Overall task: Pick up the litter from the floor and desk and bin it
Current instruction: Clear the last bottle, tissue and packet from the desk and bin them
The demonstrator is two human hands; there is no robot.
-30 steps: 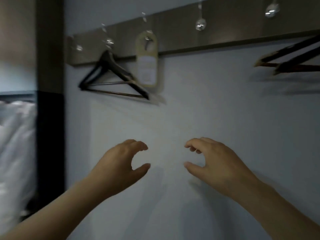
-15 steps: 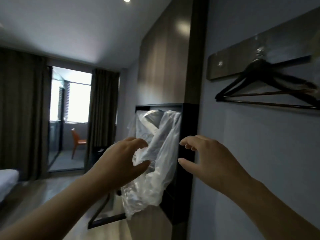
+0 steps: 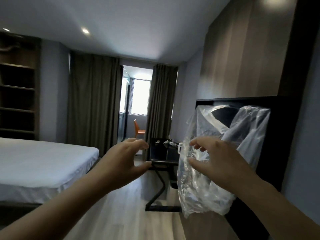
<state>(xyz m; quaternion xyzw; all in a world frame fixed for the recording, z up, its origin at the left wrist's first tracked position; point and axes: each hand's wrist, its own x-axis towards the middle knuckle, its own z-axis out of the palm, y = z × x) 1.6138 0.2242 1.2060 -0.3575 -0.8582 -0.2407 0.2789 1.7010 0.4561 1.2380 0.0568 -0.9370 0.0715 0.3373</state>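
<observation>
A few small pale scraps were seen on the dark table at the middle of the room, well apart from both hands; they were too blurred to be named, and it could not be told whether they were the litter. A dark box-like shape was made out on the same table just left of them, and a small white piece at the table's right edge. The left hand was held up in front of the table with its fingers loosely curved and its thumb apart, and nothing was grasped in it. The right hand was raised beside it in the same released pose, fingers bent and spread, with a gap left between thumb and fingertips. A clear plastic bag was hung directly behind the right hand, inside a black-framed recess in the wall on the right; whether the fingers were touching the plastic could not be told, but no fold of it was pinched. Pale wooden floor was spread below the hands and under the table's black angled leg. A bed with a white sheet was set to the left, and dark open shelves were fixed against the far left wall. Brown curtains were drawn partly aside at the far end, and an orange chair was placed in the bright gap beneath a window.
</observation>
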